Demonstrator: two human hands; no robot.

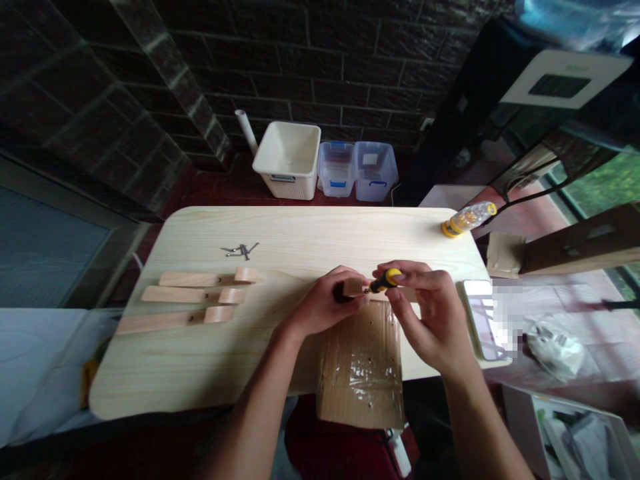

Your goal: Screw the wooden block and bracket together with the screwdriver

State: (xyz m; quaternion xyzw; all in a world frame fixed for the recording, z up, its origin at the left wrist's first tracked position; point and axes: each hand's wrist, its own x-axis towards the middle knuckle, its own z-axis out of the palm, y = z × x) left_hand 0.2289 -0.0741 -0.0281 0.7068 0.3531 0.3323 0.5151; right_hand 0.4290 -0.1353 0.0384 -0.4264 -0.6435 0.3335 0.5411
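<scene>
My left hand (333, 300) is closed around a small wooden block (353, 287) above the near edge of the table. In my right hand (430, 307) is a yellow and black screwdriver (387, 279), gripped by its handle between fingers and thumb. Its tip points left at a screw beside the block; how deep the screw sits I cannot tell. Beneath both hands lies a taped piece of cardboard (363, 360), jutting over the table's front edge. Part of a wooden strip (407, 294) shows behind my right fingers.
Several loose screws (243, 251) lie on the table (300, 230). Three wooden strips with end blocks (190, 295) rest at the left. A clear bottle with yellow ends (470, 219) stands back right; a phone (484, 320) lies at the right edge. Bins (287, 160) stand beyond the table.
</scene>
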